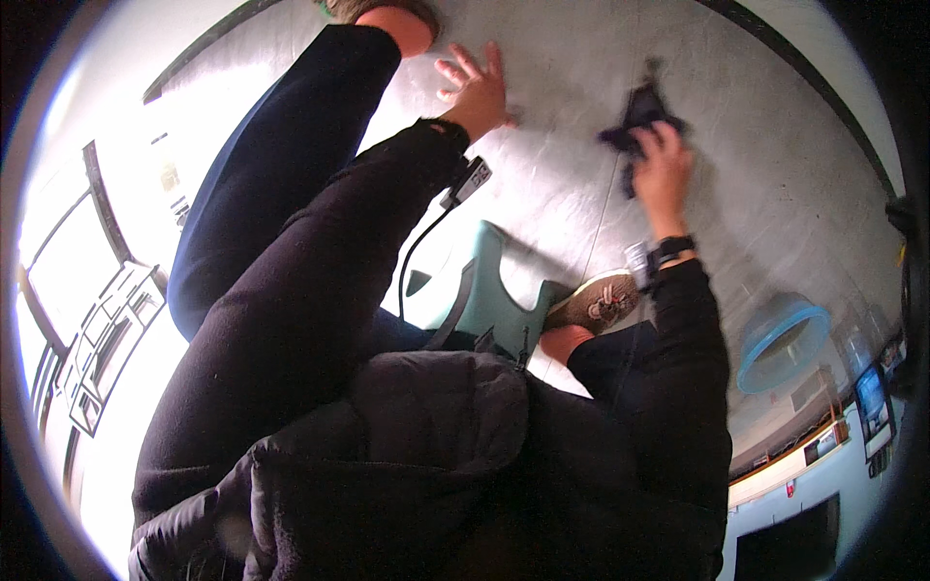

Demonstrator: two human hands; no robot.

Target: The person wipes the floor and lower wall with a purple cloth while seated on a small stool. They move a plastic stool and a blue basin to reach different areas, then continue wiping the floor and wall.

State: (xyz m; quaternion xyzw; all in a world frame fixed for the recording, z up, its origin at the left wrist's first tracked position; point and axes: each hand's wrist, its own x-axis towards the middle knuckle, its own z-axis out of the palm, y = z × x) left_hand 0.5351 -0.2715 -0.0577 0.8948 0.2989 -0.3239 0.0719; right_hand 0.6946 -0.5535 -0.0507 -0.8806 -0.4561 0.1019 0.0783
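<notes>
My right hand (662,171) grips a dark piece of cloth (645,109), whose loose end trails over the grey floor (567,80). Motion blurs the cloth, so whether it presses on the floor cannot be told. My left hand (476,91) has its fingers spread, with nothing in it, over the floor beside my shoe (429,16). Each wrist carries a dark band; a small device (466,183) with a cable hangs by the left one. Below me is a pale green plastic stool (494,290).
My other shoe (607,298), brown with an animal motif, rests right of the stool. A blue plastic basin (785,345) stands farther right. Past it are a screen (874,403) and a shelf edge (785,454). Bright glare and a metal-framed rack (109,341) lie on the left.
</notes>
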